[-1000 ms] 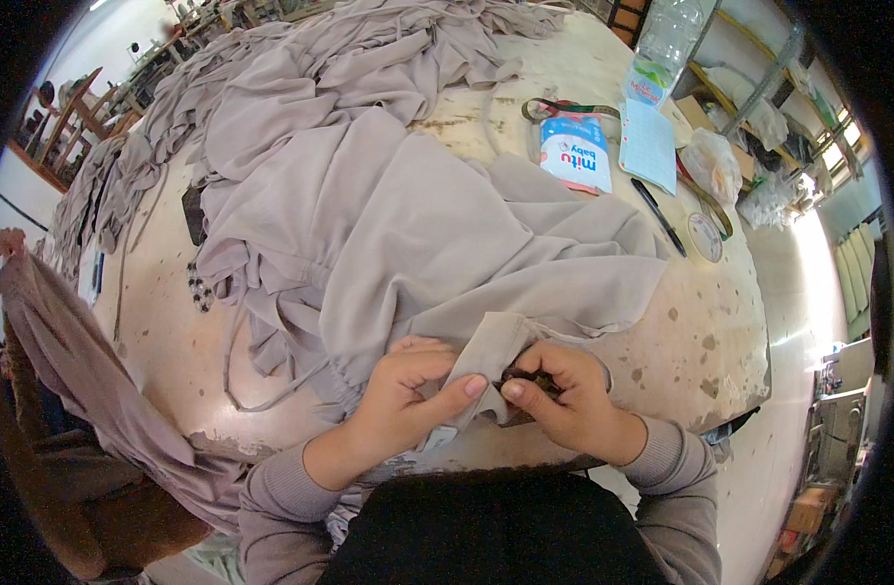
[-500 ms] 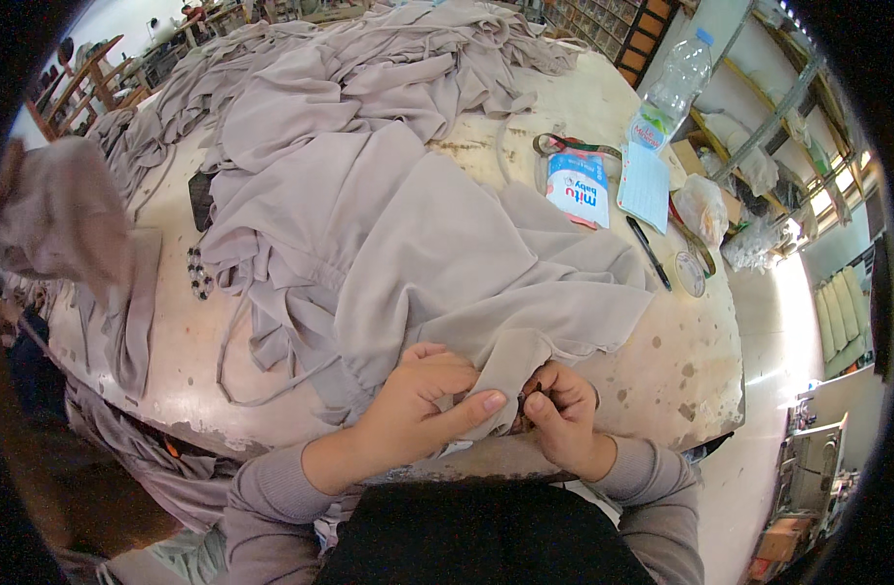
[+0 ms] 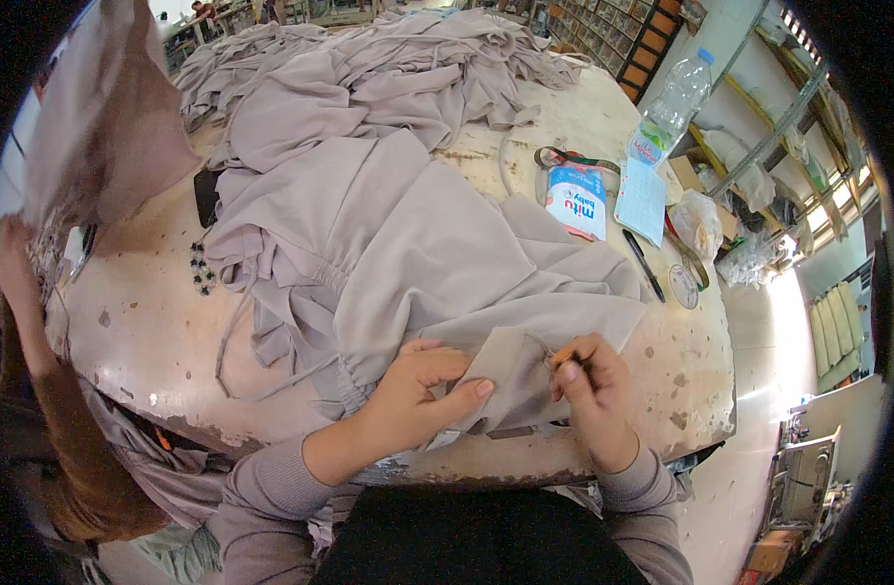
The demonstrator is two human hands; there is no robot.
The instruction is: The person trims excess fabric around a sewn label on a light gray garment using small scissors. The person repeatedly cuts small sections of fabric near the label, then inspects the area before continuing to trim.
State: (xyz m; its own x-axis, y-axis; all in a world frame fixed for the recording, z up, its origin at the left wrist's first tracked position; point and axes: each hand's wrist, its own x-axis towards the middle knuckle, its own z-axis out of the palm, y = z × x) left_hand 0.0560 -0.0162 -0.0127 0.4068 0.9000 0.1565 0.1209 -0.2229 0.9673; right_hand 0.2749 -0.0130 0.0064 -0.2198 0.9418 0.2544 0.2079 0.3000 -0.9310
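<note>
A mauve-grey garment point(image 3: 418, 224) of thin cloth, gathered along one seam, lies spread on the table in front of me. My left hand point(image 3: 427, 383) is closed on a flap at its near edge, with the thumb on top of the cloth. Just right of that flap, my right hand point(image 3: 595, 390) is closed round a small orange and dark tool point(image 3: 564, 360). Most of the tool is hidden by the fingers, so its kind does not show. Right hand and flap appear slightly apart.
More grey cloth point(image 3: 388, 68) is heaped at the far side. To the right are a plastic bottle point(image 3: 673, 102), a wipes packet point(image 3: 578, 200), a notepad point(image 3: 641, 200), a pen point(image 3: 644, 263) and a tape roll point(image 3: 683, 287). At left, another person's arm point(image 3: 33, 302) lifts cloth point(image 3: 106, 117).
My right hand has moved right and slightly up, away from the flap, and the tool's orange part now shows. The left hand keeps its hold. The other person's cloth has risen.
</note>
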